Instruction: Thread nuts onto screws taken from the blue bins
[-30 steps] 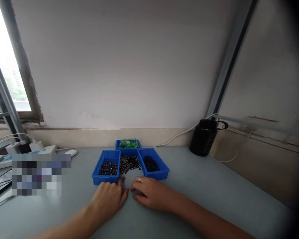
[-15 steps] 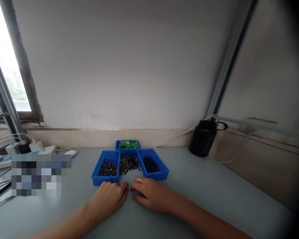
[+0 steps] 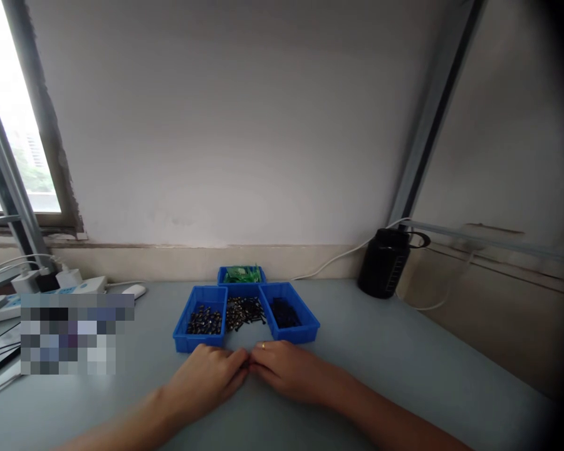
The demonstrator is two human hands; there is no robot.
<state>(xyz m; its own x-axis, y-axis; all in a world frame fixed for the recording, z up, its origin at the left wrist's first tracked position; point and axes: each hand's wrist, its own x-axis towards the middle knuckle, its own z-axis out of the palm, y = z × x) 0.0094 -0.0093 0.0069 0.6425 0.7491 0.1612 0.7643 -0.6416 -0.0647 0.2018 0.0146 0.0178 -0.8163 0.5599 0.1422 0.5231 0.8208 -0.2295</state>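
Observation:
My left hand (image 3: 211, 374) and my right hand (image 3: 289, 369) meet at the fingertips just in front of the bins, both with fingers pinched together. Whatever lies between them is hidden or too small to name; a dark speck shows at the join. Left of centre stands a blue bin (image 3: 200, 343) with small shiny metal parts (image 3: 204, 321). A second blue bin (image 3: 295, 334) on the right holds dark pieces (image 3: 284, 312). Between these bins lies a loose pile of small dark screws (image 3: 244, 312). Behind it, another blue bin (image 3: 242, 289) carries green packets (image 3: 242, 274).
A black bottle (image 3: 383, 263) stands at the back right beside a white cable (image 3: 329, 260). At the left are a white power strip (image 3: 87, 286) with plugs, a white mouse (image 3: 135, 290) and a pixelated patch. The wall rises behind the grey table (image 3: 385, 357).
My hands have come together: the right fingers have closed from a spread pose, and the left fingertips have moved right to meet them. The bins stay put, with a slight view shift.

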